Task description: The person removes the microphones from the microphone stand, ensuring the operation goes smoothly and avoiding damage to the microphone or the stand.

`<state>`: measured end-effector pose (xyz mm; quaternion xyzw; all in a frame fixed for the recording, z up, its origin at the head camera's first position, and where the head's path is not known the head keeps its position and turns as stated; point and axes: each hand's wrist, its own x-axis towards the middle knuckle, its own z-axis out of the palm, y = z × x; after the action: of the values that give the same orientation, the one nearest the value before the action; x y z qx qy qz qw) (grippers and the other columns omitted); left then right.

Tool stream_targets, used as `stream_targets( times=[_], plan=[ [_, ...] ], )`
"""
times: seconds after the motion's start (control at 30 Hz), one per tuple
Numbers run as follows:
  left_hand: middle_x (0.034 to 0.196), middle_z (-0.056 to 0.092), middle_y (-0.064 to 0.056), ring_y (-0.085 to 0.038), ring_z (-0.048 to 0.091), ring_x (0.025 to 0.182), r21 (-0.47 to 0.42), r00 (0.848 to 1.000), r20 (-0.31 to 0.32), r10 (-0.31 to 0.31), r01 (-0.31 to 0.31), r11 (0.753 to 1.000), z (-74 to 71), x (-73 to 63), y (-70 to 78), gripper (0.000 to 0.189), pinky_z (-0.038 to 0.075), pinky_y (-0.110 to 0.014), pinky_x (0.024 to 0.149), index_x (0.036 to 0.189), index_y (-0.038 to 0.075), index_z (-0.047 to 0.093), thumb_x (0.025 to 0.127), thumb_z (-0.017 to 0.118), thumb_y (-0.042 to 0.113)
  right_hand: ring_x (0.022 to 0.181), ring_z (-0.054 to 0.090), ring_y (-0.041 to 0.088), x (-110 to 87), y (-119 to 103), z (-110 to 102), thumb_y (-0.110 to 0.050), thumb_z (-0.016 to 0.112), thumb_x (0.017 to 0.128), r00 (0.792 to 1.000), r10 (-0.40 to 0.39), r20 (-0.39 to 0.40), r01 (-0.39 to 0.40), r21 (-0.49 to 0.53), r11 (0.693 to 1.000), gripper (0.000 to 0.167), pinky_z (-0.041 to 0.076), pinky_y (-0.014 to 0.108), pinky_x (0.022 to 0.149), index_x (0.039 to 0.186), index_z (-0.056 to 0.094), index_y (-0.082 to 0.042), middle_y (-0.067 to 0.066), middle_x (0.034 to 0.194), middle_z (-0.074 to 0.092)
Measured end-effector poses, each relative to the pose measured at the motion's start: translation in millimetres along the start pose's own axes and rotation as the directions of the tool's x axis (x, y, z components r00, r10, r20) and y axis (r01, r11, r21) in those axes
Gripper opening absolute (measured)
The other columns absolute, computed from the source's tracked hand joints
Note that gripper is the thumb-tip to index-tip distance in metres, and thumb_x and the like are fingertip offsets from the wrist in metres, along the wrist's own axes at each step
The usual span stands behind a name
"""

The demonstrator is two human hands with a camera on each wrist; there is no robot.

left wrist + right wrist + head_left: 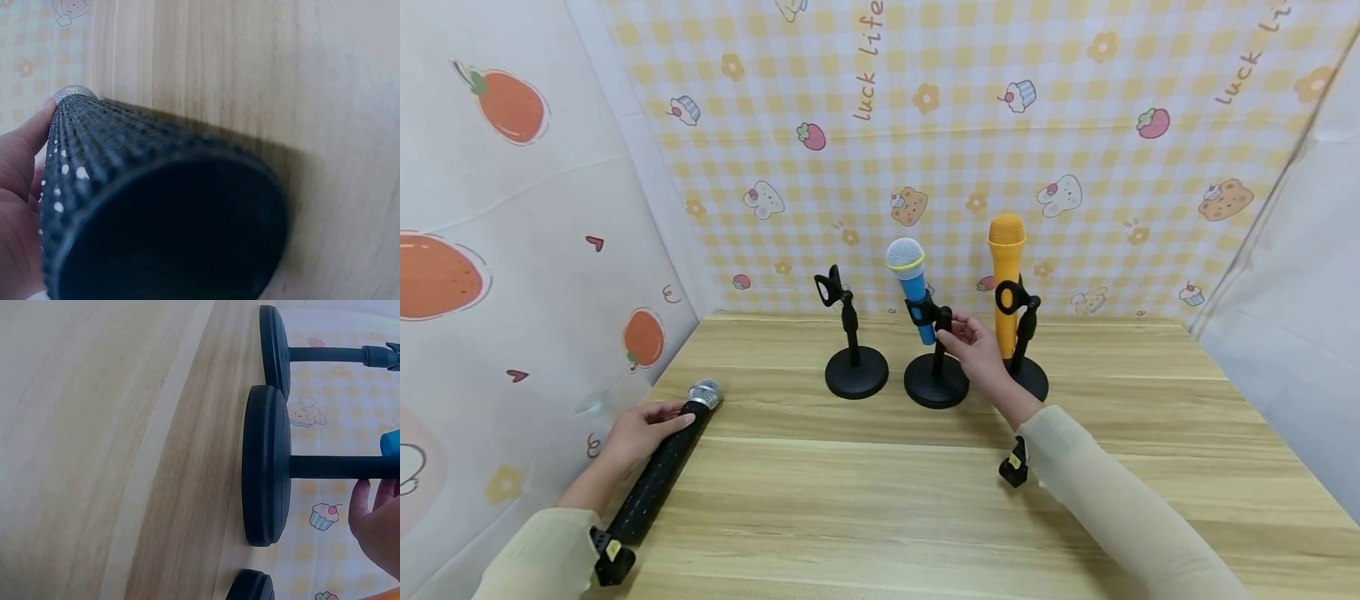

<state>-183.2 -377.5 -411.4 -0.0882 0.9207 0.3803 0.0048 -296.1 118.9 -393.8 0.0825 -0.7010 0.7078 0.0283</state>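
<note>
On the left of the table, my left hand [643, 429] grips a black microphone [658, 479] with a silver head, thumb across it just below that head. Its wide dark butt end [169, 231] fills the left wrist view. My right hand [973, 346] holds the upper post of the middle microphone stand [936, 383], whose round base [265, 465] shows in the right wrist view. A blue microphone [913, 287] with a white head sits tilted in that stand's clip. Some of the right fingers are hidden behind the post.
Left of the middle stand is another black stand [856, 371] with a bare clip. To the right, an upright orange microphone [1006, 250] overlaps a third stand [1032, 379]. A checked cloth [865, 167] hangs behind the wooden table [820, 500], and a white printed cloth [550, 250] borders its left.
</note>
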Motion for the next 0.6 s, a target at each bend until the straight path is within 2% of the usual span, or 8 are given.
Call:
stream_targets(
  times=[0.4, 0.6],
  plan=[
    [0.132, 0.048, -0.033, -0.041, 0.049, 0.112, -0.019, 1.0, 0.0, -0.011, 0.011, 1.0, 0.5, -1.3, 0.3, 0.068, 0.046, -0.046, 0.087, 0.135, -0.008, 0.05, 0.094, 0.063, 0.044, 0.1, 0.055, 0.018, 3.0, 1.8, 1.9, -0.011, 0.062, 0.095, 1.0, -0.01, 0.0, 0.01, 0.001, 1.0, 0.038, 0.049, 0.038, 0.094, 0.13, 0.051, 0.0, 0.011, 0.113, 0.054],
    [0.134, 0.045, -0.035, -0.045, 0.047, 0.117, -0.023, 1.0, 0.001, -0.01, 0.01, 1.0, 0.0, -0.8, 1.0, 0.068, 0.045, -0.051, 0.091, 0.134, -0.009, 0.05, 0.093, 0.063, 0.044, 0.099, 0.055, 0.017, 1.2, 1.1, 2.3, -0.01, 0.061, 0.095, 1.0, -0.025, -0.002, 0.026, 0.019, 0.999, 0.036, 0.05, 0.036, 0.092, 0.129, 0.052, -0.001, 0.01, 0.112, 0.055]
  ],
)
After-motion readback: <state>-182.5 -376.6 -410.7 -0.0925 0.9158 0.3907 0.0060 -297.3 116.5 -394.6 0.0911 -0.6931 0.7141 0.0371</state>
